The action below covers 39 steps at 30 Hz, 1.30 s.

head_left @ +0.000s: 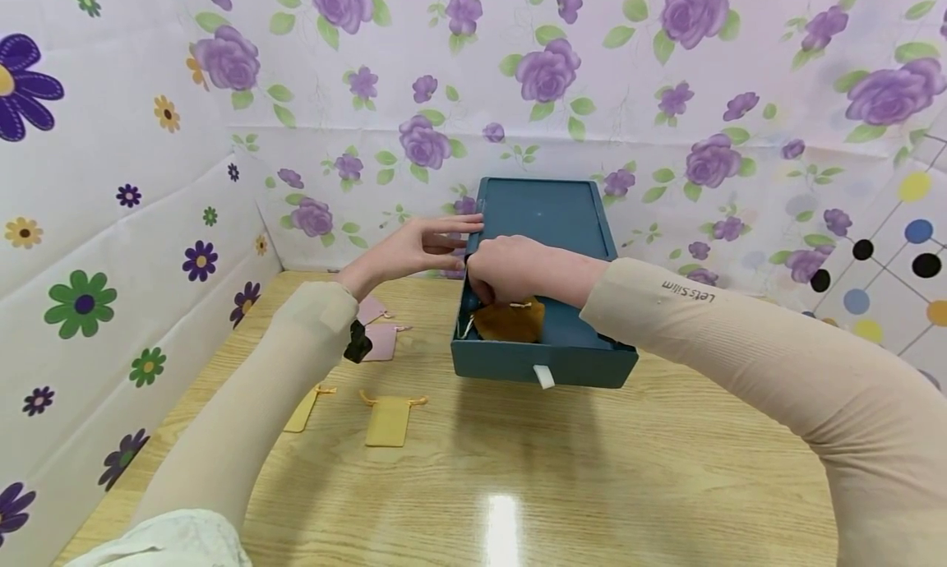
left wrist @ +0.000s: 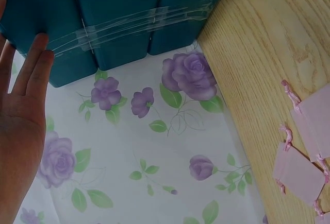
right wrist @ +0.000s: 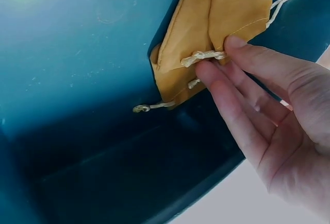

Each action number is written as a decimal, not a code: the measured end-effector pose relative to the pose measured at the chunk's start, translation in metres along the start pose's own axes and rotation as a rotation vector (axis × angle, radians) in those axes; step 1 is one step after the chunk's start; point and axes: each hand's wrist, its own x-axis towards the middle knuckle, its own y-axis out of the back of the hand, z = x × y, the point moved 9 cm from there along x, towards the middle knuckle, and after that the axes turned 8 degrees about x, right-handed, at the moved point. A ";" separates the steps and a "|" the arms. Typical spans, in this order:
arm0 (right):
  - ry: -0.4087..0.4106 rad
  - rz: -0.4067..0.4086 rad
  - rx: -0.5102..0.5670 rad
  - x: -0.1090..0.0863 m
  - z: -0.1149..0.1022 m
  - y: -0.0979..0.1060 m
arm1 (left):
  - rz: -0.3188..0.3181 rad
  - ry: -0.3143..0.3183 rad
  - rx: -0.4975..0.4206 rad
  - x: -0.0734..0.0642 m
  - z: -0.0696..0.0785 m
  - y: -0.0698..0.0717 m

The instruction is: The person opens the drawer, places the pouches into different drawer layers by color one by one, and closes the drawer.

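Observation:
A teal drawer box (head_left: 543, 209) stands at the back of the table with its top drawer (head_left: 510, 360) pulled out. My right hand (head_left: 510, 267) reaches into that drawer. In the right wrist view, the thumb and index finger of the right hand (right wrist: 278, 110) pinch a mustard-brown drawstring pouch (right wrist: 240, 7) near its cord. A second pouch of the same colour (right wrist: 178, 44) lies against it; in the head view a brown pouch (head_left: 510, 322) shows by the drawer front. My left hand (head_left: 414, 246) has extended fingers against the box's left side, where clear tape (left wrist: 154, 20) runs across.
Pink drawstring pouches (head_left: 381, 343) lie on the table left of the box. Nearer me are two yellow pouches (head_left: 388, 421). Flowered cloth walls (head_left: 414, 82) stand behind and on both sides. A white pull tab (head_left: 543, 376) hangs from the drawer front.

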 end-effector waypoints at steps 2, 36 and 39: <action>0.002 -0.004 0.006 0.001 0.001 0.000 | 0.000 -0.001 -0.002 -0.001 0.000 0.000; 0.065 -0.104 0.075 -0.004 0.000 0.000 | 0.001 0.009 -0.004 0.000 0.000 -0.001; 0.082 -0.102 0.125 -0.009 -0.001 0.005 | 0.003 0.011 -0.007 0.000 0.000 0.000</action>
